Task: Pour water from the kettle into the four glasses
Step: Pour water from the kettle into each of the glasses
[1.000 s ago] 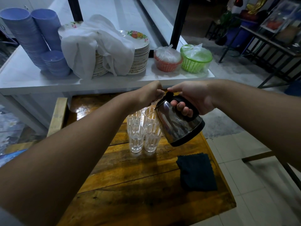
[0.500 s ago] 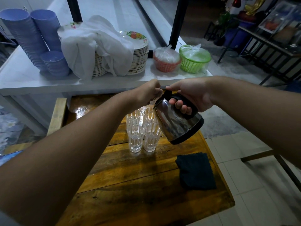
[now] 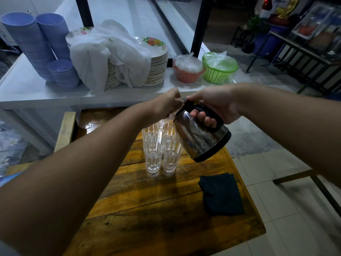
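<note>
Our right hand [image 3: 219, 106], wrapped round the handle, has tipped the kettle [image 3: 201, 137] slightly further over the glasses [image 3: 160, 145] at mid-frame, while our left hand [image 3: 166, 106] stays closed at its lid.

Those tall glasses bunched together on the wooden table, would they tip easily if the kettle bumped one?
Probably. The glasses are tall and narrow, so a knock near the rim would likely topple one. They stand packed two by two, so neighbours might brace it or fall too. The wooden table looks wet and glossy, so they may slide first. Clear glass would likely break.
</note>
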`<state>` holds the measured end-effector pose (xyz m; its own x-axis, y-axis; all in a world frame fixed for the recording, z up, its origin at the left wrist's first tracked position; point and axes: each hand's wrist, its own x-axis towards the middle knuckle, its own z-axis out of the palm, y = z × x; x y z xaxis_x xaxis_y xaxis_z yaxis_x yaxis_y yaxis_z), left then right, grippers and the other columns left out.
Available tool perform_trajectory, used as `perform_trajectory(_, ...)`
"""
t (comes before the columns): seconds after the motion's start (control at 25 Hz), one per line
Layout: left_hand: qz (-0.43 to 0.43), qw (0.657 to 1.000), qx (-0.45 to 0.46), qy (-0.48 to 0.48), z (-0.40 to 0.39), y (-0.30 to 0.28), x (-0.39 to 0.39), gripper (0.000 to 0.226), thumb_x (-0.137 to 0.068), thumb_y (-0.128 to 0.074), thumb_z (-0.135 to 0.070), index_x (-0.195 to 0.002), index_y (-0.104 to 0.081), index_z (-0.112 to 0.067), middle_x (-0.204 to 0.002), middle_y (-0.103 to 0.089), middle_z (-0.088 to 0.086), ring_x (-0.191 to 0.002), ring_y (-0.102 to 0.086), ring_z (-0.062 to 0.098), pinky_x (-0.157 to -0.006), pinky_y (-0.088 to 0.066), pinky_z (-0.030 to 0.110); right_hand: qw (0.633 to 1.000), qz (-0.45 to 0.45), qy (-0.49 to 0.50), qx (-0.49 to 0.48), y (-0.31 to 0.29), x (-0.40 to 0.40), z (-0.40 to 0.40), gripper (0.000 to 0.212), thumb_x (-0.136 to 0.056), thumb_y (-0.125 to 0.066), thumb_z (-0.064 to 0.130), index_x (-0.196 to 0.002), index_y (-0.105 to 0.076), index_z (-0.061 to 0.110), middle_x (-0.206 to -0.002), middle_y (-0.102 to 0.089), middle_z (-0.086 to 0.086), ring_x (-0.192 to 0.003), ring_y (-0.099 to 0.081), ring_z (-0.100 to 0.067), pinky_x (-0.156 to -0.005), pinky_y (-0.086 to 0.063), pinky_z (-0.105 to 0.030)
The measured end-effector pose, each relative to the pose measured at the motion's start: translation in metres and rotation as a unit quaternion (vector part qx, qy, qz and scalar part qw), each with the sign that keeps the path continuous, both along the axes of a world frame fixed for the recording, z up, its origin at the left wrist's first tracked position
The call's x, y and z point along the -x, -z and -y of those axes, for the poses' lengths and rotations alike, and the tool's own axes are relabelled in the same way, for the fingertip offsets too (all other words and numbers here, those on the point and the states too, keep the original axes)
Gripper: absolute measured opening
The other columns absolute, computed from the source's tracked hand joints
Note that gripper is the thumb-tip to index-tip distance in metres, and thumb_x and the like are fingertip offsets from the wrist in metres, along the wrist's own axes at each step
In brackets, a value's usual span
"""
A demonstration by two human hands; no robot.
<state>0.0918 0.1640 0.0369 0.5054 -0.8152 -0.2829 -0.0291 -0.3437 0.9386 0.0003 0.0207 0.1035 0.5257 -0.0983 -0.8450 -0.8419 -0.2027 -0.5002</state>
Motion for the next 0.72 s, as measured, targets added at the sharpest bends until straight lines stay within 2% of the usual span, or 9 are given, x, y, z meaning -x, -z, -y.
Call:
perform_trajectory(0.08,0.002,1.000,0.002,-0.010,0.001,0.001,-0.001,0.043,-0.071,-0.031,-0.047,-0.102,-0.041,-0.019,-0.083,-0.040,0.009,-0.076,-0.032,0.021,-0.072,-0.025,0.039,1.000,0.001,-0.001,0.003,-0.001,0.000,0.000,0.055,-0.103,-0.040,0.058,-0.075,-0.060,0.015,-0.057,-0.046,0.004,-0.045,-0.046,-0.010,-0.038,-0.039,-0.021)
perform_trajectory(0.2,0.003,1.000,-0.003,-0.008,0.002,0.001,0.000,0.054,-0.064,-0.035,-0.055,-0.107,-0.042,-0.023,-0.102,-0.043,0.006,-0.092,-0.034,0.022,-0.081,-0.026,0.042,1.000,0.004,-0.001,0.009,-0.001,0.002,0.001,0.056,-0.103,-0.041,0.057,-0.074,-0.062,0.015,-0.059,-0.046,0.004,-0.046,-0.046,-0.010,-0.038,-0.039,-0.021)
perform_trajectory(0.4,0.006,1.000,-0.018,-0.001,0.003,0.000,0.004,0.057,-0.063,-0.035,-0.058,-0.107,-0.041,-0.022,-0.102,-0.041,0.006,-0.094,-0.034,0.021,-0.082,-0.026,0.043,1.000,0.009,0.000,0.015,0.001,0.006,0.002,0.054,-0.104,-0.040,0.057,-0.078,-0.062,0.015,-0.058,-0.046,0.004,-0.045,-0.045,-0.010,-0.039,-0.038,-0.021)
perform_trajectory(0.48,0.008,1.000,-0.023,0.000,0.003,0.001,0.005,0.052,-0.070,-0.030,-0.055,-0.107,-0.043,-0.020,-0.103,-0.043,0.007,-0.096,-0.036,0.020,-0.083,-0.027,0.042,1.000,0.012,-0.002,0.019,0.002,0.008,0.002,0.056,-0.104,-0.039,0.057,-0.076,-0.062,0.015,-0.057,-0.046,0.004,-0.045,-0.045,-0.010,-0.038,-0.037,-0.021)
perform_trajectory(0.56,0.016,1.000,-0.024,-0.008,0.003,0.000,0.008,0.042,-0.079,-0.029,-0.048,-0.100,-0.046,-0.017,-0.089,-0.047,0.007,-0.084,-0.037,0.021,-0.077,-0.028,0.040,1.000,0.014,-0.002,0.024,0.004,0.009,0.002,0.059,-0.104,-0.040,0.057,-0.070,-0.062,0.014,-0.056,-0.046,0.004,-0.044,-0.045,-0.011,-0.039,-0.037,-0.021)
perform_trajectory(0.64,0.035,0.999,-0.014,-0.018,0.003,0.002,0.007,0.025,-0.093,-0.033,-0.035,-0.083,-0.045,-0.015,-0.068,-0.043,0.000,-0.070,-0.033,0.018,-0.067,-0.027,0.038,0.999,0.017,-0.005,0.031,0.006,0.010,0.003,0.062,-0.104,-0.040,0.058,-0.066,-0.061,0.014,-0.054,-0.047,0.004,-0.043,-0.045,-0.011,-0.038,-0.037,-0.021)
perform_trajectory(0.72,0.052,0.998,-0.015,-0.013,0.003,0.003,0.008,0.027,-0.098,-0.035,-0.024,-0.073,-0.041,-0.017,-0.062,-0.040,-0.003,-0.064,-0.033,0.015,-0.061,-0.027,0.035,0.999,0.020,-0.011,0.036,0.009,0.011,0.004,0.062,-0.104,-0.039,0.058,-0.065,-0.060,0.014,-0.053,-0.047,0.004,-0.042,-0.045,-0.011,-0.038,-0.036,-0.021)
